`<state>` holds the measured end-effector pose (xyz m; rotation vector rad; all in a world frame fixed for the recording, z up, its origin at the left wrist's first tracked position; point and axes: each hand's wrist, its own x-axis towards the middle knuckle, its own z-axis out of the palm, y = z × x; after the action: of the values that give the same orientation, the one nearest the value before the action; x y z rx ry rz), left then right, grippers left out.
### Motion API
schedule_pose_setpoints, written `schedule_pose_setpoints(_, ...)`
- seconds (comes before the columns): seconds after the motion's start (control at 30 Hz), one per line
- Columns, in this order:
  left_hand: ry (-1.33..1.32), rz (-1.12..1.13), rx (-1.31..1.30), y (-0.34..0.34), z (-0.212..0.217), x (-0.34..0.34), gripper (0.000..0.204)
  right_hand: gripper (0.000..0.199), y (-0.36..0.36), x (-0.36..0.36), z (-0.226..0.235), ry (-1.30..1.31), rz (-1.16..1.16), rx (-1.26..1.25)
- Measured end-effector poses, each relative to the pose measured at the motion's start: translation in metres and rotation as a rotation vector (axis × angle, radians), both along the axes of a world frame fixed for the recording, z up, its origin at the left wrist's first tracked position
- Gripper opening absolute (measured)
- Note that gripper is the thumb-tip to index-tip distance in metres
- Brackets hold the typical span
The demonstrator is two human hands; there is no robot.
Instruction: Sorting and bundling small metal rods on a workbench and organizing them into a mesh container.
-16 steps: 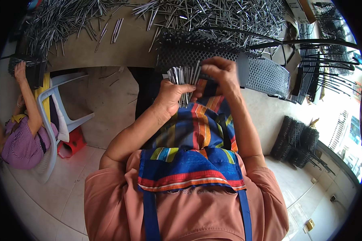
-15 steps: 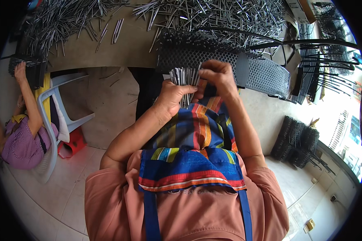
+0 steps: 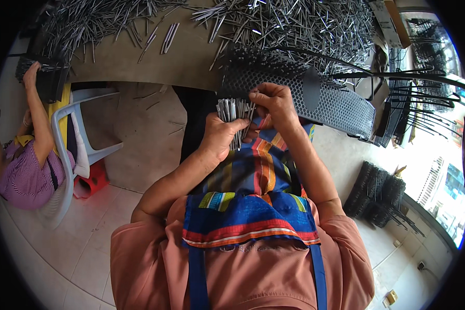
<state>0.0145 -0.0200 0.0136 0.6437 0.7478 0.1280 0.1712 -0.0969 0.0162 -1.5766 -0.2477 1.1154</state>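
A fanned bundle of thin grey metal rods (image 3: pixel 232 109) stands upright in my left hand (image 3: pixel 223 137), whose thumb presses across its front. My right hand (image 3: pixel 278 106) is pinched at the bundle's right edge, with the tip of one thin rod at its fingertips; part of that rod is hidden by the fingers. Just beyond both hands is a dark perforated metal rack (image 3: pixel 341 101), with many rods standing in its holes toward the back left.
Loose rods (image 3: pixel 294 26) lie heaped over the brown table (image 3: pixel 139 67). Black hooked bars (image 3: pixel 413 75) jut out at the right. At the left, a person (image 3: pixel 33 160) reaches to another dark rack beside a pale plastic chair (image 3: pixel 95 150). Black wire racks (image 3: pixel 374 194) stand on the floor.
My right hand has lowered slightly toward the bundle, and its rod tip no longer sticks up above the fingers. My left hand keeps its grip. The view has shifted a little.
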Motion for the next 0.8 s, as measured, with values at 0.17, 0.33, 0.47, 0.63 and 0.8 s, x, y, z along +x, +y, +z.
schedule_pose_setpoints(0.17, 0.159, 0.149, -0.175, 0.015, -0.017, -0.006, 0.009, 0.003, 0.022, 0.005, 0.014, -0.361, -0.2, 0.163)
schedule_pose_setpoints(0.33, 0.172, 0.096, -0.149, 0.011, -0.022, -0.012, 0.018, 0.012, 0.051, 0.012, -0.003, -0.938, -0.186, 0.383)
schedule_pose_setpoints(0.47, 0.168, 0.096, -0.159, 0.014, -0.015, -0.013, 0.018, 0.013, 0.057, 0.007, -0.001, -1.07, -0.13, 0.316)
schedule_pose_setpoints(0.63, 0.154, 0.16, -0.16, 0.013, -0.017, -0.011, 0.014, 0.013, 0.056, 0.006, -0.001, -1.102, -0.082, 0.302)
schedule_pose_setpoints(0.8, 0.127, 0.173, -0.19, 0.01, -0.015, -0.007, 0.014, 0.013, 0.06, 0.004, -0.01, -1.199, 0.02, 0.155)
